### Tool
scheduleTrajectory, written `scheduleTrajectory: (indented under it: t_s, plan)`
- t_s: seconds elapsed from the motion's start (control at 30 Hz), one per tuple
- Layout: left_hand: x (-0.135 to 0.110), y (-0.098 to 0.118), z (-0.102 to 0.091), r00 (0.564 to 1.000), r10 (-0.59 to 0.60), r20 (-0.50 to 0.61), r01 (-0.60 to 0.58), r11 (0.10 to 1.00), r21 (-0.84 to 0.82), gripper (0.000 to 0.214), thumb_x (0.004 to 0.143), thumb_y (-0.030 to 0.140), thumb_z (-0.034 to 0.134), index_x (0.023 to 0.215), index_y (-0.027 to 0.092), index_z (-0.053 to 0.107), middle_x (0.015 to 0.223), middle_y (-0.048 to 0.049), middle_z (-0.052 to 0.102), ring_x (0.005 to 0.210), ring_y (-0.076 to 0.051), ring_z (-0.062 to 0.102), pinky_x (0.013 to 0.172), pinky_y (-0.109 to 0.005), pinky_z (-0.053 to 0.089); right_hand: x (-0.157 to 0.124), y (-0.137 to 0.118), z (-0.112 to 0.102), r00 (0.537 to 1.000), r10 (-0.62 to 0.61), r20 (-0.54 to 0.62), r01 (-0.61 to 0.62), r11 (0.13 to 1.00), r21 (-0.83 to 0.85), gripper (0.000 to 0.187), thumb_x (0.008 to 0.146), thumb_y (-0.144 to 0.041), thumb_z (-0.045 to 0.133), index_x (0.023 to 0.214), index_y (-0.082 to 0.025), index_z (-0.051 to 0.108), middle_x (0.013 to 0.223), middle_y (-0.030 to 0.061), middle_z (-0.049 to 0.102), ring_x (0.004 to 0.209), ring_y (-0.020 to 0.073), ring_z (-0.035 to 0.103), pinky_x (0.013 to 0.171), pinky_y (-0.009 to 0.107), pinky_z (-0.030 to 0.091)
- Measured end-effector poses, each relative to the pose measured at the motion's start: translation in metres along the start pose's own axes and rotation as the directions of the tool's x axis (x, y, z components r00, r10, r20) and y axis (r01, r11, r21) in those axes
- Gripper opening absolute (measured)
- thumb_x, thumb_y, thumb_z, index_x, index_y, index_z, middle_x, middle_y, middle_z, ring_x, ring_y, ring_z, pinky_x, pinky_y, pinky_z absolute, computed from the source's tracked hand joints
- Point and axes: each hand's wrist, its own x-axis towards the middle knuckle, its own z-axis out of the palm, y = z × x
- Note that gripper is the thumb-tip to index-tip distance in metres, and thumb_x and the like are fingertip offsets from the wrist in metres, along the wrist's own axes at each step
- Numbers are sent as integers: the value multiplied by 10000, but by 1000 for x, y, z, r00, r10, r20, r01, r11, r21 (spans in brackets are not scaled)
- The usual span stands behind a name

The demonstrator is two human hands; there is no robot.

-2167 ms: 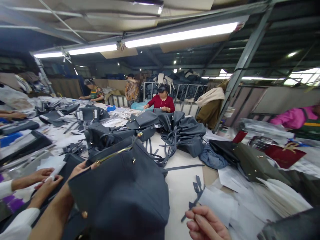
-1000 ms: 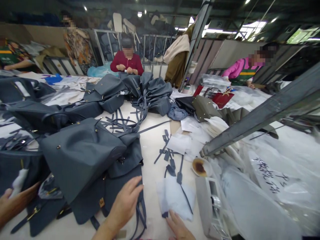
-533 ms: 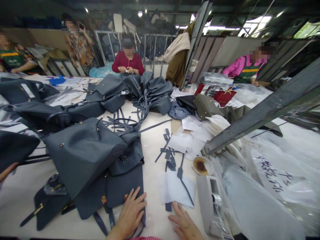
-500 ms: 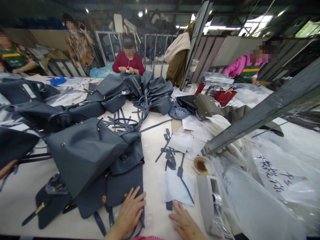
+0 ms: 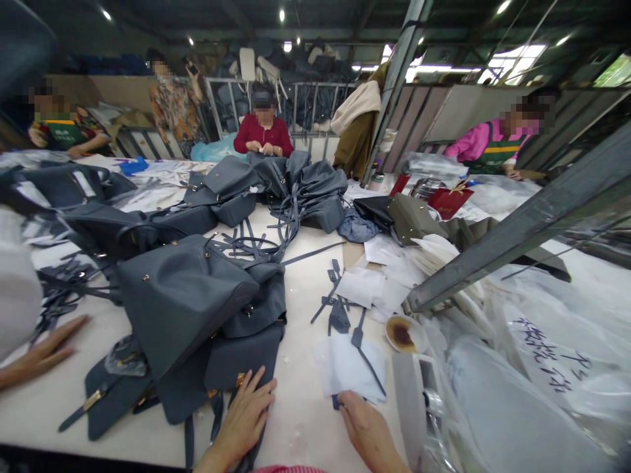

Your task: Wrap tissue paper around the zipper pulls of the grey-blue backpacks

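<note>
My left hand [image 5: 246, 410] lies with fingers spread on the lower edge of a dark blue-grey leather bag [image 5: 241, 358], beside its gold clasp. Several more bags [image 5: 182, 295] are heaped beyond it, with straps hanging out. Over on the right, my right hand [image 5: 367, 424] has its fingers drawn together at the end of a small dark leather strap [image 5: 336, 401]. Most of that strap is hidden under thin white sheets [image 5: 352, 364]. A longer strap [image 5: 367, 358] rests across the sheets, and loose strap pieces [image 5: 338, 312] lie just above.
A stained dish [image 5: 401, 334] and a grey tape dispenser-like device [image 5: 411, 401] stand to the right. A slanted metal post [image 5: 493, 236] crosses above plastic bags [image 5: 522, 407]. At left, a co-worker's hand [image 5: 44, 355] reaches over the table. Other people sit across it.
My right hand's spread fingers have closed at the strap's end. My left hand stays by the bag. At left, a dark bag has left the table, and a co-worker's hand and pale sleeve show.
</note>
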Motion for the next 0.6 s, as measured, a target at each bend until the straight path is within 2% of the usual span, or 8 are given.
scheduleTrajectory:
  t_s: [0.07,0.17,0.3,0.4,0.5,0.6]
  plan:
    - [-1,3,0,998,-8,64,10,1000,-21,505,728,67,505,1191,243,605,1452,-30,482,1430,-298,255,1147,-626,192,5,-7,8,999,-38,1,38,998,59,335,732,-181,596,1016,-307,719,1262,65,662,1212,340,562,1012,455,454]
    - [-1,13,-1,983,-33,180,43,998,-49,696,673,83,522,1353,227,483,1519,-44,374,1454,-293,176,1159,-616,132,14,-7,10,997,-74,32,69,987,143,360,690,-122,623,995,-266,747,1353,70,593,1330,340,437,1097,454,366]
    - [-2,21,0,965,-58,257,76,995,-59,786,694,158,555,1449,215,347,1569,-70,257,1467,-299,92,1156,-614,77,28,11,-5,993,-96,62,84,980,179,327,730,-92,549,956,-206,755,1355,98,586,1345,301,422,1116,460,331]
    - [-3,24,6,958,-34,285,53,997,-57,800,722,242,614,1464,206,316,1584,-110,202,1466,-330,57,1148,-621,57,37,22,-19,994,-90,55,79,983,167,294,716,-67,526,870,-171,753,1326,121,609,1338,303,430,1113,470,323]
    - [-2,31,17,954,21,299,-5,999,-54,799,726,288,690,1444,232,343,1581,-131,217,1450,-348,142,1151,-589,126,37,21,-25,996,-85,5,83,984,159,345,768,-48,445,885,-186,739,1325,86,617,1368,268,387,1120,436,292]
    - [4,42,33,945,90,313,-75,995,-61,744,736,291,729,1399,242,394,1486,-144,396,1355,-339,351,1117,-543,262,26,12,-21,993,-103,-49,109,986,130,367,785,-38,441,925,-216,730,1309,60,633,1363,265,396,1125,411,290]
